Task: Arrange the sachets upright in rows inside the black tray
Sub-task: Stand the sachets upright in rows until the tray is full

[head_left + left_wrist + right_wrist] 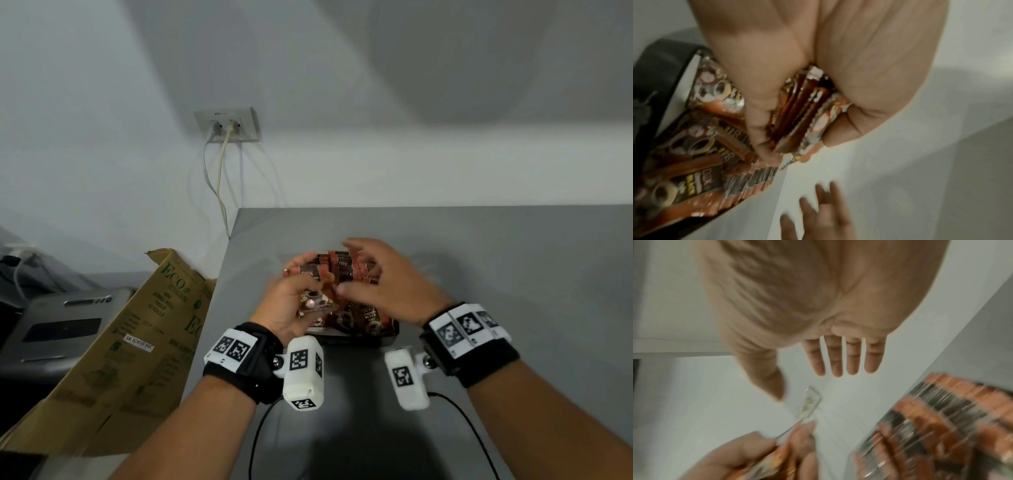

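A black tray (356, 338) sits on the grey table (479, 274), filled with brown and orange coffee sachets. Several stand upright in a row (346, 267) at the far side; others lie flat (371, 317) near the front. My left hand (291, 301) grips a bunch of sachets (805, 116) edge-on between thumb and fingers, above the tray's left part. My right hand (380, 277) hovers over the upright row with straight, spread fingers (838, 356) and holds nothing. The flat sachets (692, 142) and tray rim (657, 68) show in the left wrist view.
An open cardboard box (137, 342) leans off the table's left edge beside a grey machine (61, 329). A wall socket with cables (227, 126) is behind. Black cables (472, 431) trail from the wrist cameras over the table's near part.
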`<state>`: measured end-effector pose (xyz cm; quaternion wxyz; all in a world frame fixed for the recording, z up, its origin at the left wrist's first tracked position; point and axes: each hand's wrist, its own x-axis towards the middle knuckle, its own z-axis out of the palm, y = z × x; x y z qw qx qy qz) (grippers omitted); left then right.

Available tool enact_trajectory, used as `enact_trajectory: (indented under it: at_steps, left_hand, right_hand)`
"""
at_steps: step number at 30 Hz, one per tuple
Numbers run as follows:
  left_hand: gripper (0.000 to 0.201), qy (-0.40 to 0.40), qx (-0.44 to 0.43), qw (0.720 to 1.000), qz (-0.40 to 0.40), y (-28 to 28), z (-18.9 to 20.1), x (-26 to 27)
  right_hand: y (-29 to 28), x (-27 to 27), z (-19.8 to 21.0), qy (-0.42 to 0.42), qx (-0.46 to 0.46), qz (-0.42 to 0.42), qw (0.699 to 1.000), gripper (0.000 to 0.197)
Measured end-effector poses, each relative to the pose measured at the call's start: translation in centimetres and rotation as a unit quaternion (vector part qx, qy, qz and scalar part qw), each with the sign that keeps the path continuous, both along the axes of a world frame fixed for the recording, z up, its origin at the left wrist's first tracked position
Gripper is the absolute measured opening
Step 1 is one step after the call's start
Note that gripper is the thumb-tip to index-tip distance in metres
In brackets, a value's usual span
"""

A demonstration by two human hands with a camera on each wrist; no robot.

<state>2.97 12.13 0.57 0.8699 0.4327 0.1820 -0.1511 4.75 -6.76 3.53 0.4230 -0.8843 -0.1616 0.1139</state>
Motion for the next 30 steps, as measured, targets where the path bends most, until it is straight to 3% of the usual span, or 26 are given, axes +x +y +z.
enact_trajectory:
  at_steps: [3, 9, 12, 19, 22, 27, 30]
  left_hand:
    - [0.054, -0.006, 0.044, 0.998, 0.035, 1.3, -0.3, 0.6]
    - [0.049, -0.011, 0.096, 0.994, 0.042, 1.3, -0.3, 0.3]
    - [0.048, -0.016, 0.107, 0.994, 0.034, 1.1, -0.3, -0.2]
    - [0.047, -0.021, 0.111, 0.993, 0.034, 1.7, -0.5, -0.3]
    - [0.046, -0.019, 0.110, 0.993, 0.026, 1.6, -0.6, -0.3]
    - [0.047, -0.012, 0.117, 0.993, 0.029, 1.3, -0.9, -0.4]
    - [0.048, -0.016, 0.120, 0.992, 0.033, 1.4, -0.9, -0.2]
  right_hand:
    - [-2.6, 1.5, -2.2, -0.064, -0.141, -0.056, 0.986, 0.041]
    - [-2.4, 0.7, -7.4, -0.104, -0.303, 0.039, 0.946, 0.044]
    - [-1.9, 0.7, -8.0, -0.118, -0.334, 0.056, 0.933, 0.045]
    - [-2.7, 0.8, -8.3, -0.133, -0.342, -0.003, 0.930, 0.018]
    - [-2.8, 0.4, -8.3, -0.144, -0.334, -0.013, 0.932, 0.022]
    - [-0.8, 0.7, -7.5, -0.147, -0.312, 0.031, 0.938, 0.052]
    - [0.9, 1.2, -7.6, -0.149, -0.339, 0.051, 0.928, 0.049]
